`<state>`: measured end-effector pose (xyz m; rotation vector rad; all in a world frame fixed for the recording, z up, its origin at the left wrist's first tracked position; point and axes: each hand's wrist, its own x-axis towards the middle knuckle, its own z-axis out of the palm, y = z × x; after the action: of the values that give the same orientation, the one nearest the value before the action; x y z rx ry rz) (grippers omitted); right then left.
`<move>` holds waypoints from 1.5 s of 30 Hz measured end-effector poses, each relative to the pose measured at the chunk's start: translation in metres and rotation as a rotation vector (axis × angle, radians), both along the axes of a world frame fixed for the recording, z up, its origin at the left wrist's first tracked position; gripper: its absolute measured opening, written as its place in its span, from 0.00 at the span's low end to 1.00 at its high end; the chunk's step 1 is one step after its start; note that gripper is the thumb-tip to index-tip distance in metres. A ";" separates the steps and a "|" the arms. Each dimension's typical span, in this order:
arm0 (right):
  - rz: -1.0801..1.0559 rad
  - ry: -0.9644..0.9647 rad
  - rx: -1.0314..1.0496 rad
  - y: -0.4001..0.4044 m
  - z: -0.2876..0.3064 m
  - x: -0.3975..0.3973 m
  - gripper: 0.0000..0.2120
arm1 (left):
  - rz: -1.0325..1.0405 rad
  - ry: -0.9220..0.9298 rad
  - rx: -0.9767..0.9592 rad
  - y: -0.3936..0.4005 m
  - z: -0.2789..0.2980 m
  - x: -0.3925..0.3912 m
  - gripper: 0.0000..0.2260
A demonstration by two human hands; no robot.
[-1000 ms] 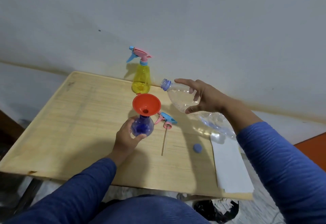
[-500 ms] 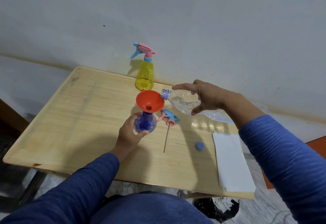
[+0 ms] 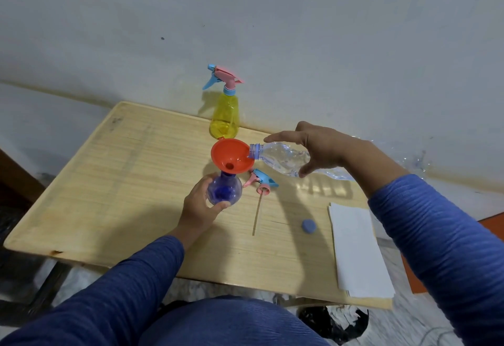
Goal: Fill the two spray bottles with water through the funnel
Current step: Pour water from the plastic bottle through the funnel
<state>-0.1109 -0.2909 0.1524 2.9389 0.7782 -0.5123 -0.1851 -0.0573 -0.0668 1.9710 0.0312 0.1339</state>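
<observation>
Blue spray bottle (image 3: 224, 191) w/ funnel (image 3: 231, 159) in left hand (image 3: 200, 204) grip, right hand (image 3: 323, 148) grip tipping water bottle (image 3: 281, 159) sideways, mouth at funnel rim

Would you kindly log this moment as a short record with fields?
left hand: grips blue spray bottle
funnel: orange, seated in blue bottle's neck
right hand: holds clear water bottle tipped, mouth at funnel rim
yellow spray bottle: upright at table's far edge, sprayer on
loose sprayer head: lying on table
blue cap: beside white paper
</observation>
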 end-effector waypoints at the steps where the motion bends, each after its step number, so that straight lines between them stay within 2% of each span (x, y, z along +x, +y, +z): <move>1: 0.001 -0.001 -0.003 0.000 0.000 0.001 0.47 | -0.002 -0.005 -0.002 0.000 0.000 0.000 0.31; 11: 0.037 -0.028 -0.020 0.000 0.003 0.001 0.47 | -0.006 -0.006 -0.008 0.000 -0.002 0.001 0.30; 16: 0.025 -0.012 0.045 -0.002 -0.001 0.002 0.47 | -0.007 0.001 -0.007 0.001 -0.003 0.001 0.31; 22: -0.022 0.053 0.290 -0.009 -0.011 -0.003 0.47 | -0.013 -0.004 -0.006 0.002 -0.003 0.000 0.31; 27: -0.080 -0.010 0.570 -0.013 -0.016 -0.006 0.47 | -0.008 -0.002 -0.015 0.001 0.000 -0.001 0.30; 38: -0.369 -0.354 1.065 -0.041 -0.009 -0.011 0.47 | -0.016 0.020 0.003 0.001 0.002 0.000 0.30; 45: -0.581 -0.547 1.386 -0.033 -0.034 -0.024 0.46 | -0.009 0.038 0.023 0.000 0.004 0.000 0.30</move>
<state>-0.1350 -0.3239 0.1181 4.0840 0.1232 1.3835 -0.1855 -0.0574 -0.0623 1.9961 0.0452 0.0912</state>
